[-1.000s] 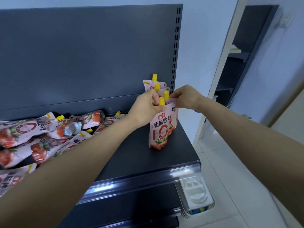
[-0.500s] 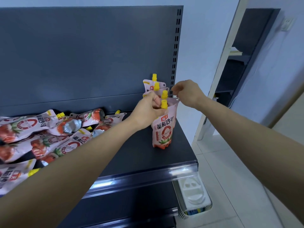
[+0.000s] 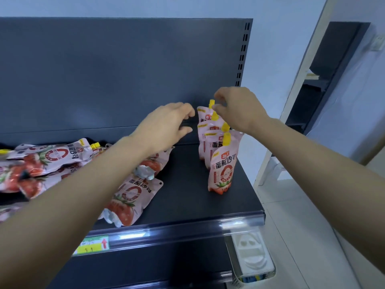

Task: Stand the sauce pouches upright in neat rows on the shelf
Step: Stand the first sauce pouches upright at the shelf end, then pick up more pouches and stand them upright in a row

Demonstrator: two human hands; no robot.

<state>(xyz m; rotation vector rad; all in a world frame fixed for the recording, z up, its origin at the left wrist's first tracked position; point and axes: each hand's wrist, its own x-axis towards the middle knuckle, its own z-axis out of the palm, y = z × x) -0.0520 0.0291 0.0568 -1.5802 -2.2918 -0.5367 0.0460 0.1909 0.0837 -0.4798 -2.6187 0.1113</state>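
Observation:
Several pink sauce pouches with yellow caps stand upright in one row at the right end of the dark shelf (image 3: 187,201); the front pouch (image 3: 222,167) is nearest me. My right hand (image 3: 235,109) hovers over the back of the row, fingers curled loosely near the rear pouch's yellow cap (image 3: 211,102), holding nothing that I can see. My left hand (image 3: 166,126) is in the air left of the row, fingers relaxed and apart from the pouches. A heap of pouches (image 3: 52,161) lies flat on the shelf's left, one (image 3: 133,195) near the front edge.
The shelf's dark back panel (image 3: 125,76) rises behind the pouches. A price rail with a yellow-green label (image 3: 91,244) runs along the front edge. A white plastic tray (image 3: 252,255) sits in a wire basket below right. Tiled floor and another dark rack (image 3: 325,80) are on the right.
Both hands have let go of the front pouch, which now stands alone. My left hand pulled back to the left; my right hand lifted over the rear of the row. The view shifted left.

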